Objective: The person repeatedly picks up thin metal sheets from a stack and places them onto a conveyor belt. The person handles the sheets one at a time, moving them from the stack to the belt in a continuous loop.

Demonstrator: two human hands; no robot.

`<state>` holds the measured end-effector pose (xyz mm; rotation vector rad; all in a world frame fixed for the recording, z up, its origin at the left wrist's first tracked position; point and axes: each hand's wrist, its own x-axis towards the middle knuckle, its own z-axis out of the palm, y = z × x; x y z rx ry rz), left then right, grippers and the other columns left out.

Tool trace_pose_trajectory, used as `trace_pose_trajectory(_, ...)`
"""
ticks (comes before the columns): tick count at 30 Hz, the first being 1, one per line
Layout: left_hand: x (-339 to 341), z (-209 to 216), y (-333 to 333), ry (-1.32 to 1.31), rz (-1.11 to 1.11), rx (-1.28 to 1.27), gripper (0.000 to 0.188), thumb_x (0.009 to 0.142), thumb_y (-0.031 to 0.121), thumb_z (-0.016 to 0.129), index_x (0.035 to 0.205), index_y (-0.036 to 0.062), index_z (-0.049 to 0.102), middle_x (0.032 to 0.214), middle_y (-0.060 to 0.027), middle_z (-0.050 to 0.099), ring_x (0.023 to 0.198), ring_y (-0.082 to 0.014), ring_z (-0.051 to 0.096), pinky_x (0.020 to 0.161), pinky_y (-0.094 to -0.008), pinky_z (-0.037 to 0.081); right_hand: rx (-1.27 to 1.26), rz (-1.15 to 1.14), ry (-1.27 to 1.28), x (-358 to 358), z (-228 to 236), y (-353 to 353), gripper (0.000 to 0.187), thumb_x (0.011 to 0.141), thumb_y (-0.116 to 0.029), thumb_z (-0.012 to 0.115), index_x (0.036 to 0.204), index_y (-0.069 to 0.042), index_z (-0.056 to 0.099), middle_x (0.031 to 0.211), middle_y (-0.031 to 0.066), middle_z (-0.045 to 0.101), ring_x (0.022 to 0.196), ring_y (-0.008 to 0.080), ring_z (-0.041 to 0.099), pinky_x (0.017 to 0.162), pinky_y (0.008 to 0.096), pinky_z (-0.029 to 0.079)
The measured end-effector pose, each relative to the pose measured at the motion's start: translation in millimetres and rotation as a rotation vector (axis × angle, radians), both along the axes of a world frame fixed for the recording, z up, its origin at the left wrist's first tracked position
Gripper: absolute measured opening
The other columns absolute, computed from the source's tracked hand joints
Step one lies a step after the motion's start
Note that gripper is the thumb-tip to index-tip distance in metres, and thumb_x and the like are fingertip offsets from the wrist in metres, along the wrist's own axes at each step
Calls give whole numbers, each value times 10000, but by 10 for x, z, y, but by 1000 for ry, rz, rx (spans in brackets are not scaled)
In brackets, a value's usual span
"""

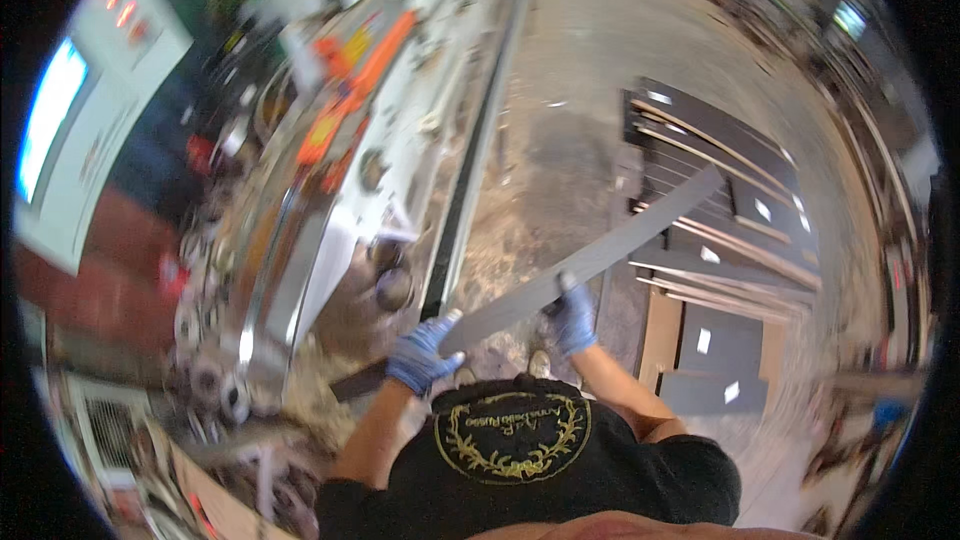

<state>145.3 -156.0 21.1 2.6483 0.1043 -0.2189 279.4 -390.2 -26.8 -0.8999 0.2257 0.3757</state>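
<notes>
A long, flat grey board [610, 245] slants across in front of my body, its far end up to the right and its near end low on the left. My left hand [420, 352], in a blue knitted glove, grips the board toward its near end. Farther along, my right hand [572, 318], gloved the same way, is closed on the board's lower edge, fingers partly hidden. The board's far end overlaps, in view, a stack of dark panels [740, 270] on the right; whether it touches them I cannot tell.
Along the left runs a long machine with a white bed [400, 130] and orange guards [365, 80]. A pale control cabinet [120, 70] with a lit screen stands beyond it. Brown floor [590, 60] stretches ahead. More stacked material [850, 110] lines the far right.
</notes>
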Motion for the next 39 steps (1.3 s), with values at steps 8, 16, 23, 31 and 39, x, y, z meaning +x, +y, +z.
trace_pose_trajectory(8,-980,50,450,-170,347,74,620,669,304,717,1216,111,497,1105,-134,560,1011,-305,552,883,-370,444,105,525,400,-368,144,1297,236,807,-253,662,992,-150,560,831,-6,595,741,177,567,704,345,496)
trace_pose_trajectory(16,-1350,-4,1489,-289,589,212,707,671,266,705,1310,152,426,1160,-147,552,1015,-309,552,879,-375,447,81,903,297,-615,0,1888,325,882,-189,550,1195,-161,466,948,23,610,776,175,609,664,361,538)
trace_pose_trajectory(23,-1255,-225,2616,-225,701,369,709,655,321,710,1298,178,447,1119,-177,569,1012,-355,537,910,-385,418,164,928,286,-481,171,1378,212,889,-166,542,1097,-125,528,946,41,601,799,181,597,698,348,528)
trace_pose_trajectory(31,-557,-602,3089,-177,832,853,528,811,435,527,1313,322,407,1423,-127,250,1283,-385,253,1016,-542,233,130,724,374,-396,163,859,255,858,-132,585,1105,-106,528,990,48,584,868,220,587,821,434,501)
trace_pose_trajectory(39,-52,-654,3221,-152,828,806,521,836,452,471,1334,344,363,1444,-112,226,1290,-373,248,1027,-542,218,41,641,400,-419,-385,508,369,889,-224,540,1219,-93,443,1112,75,534,940,269,561,885,481,461)
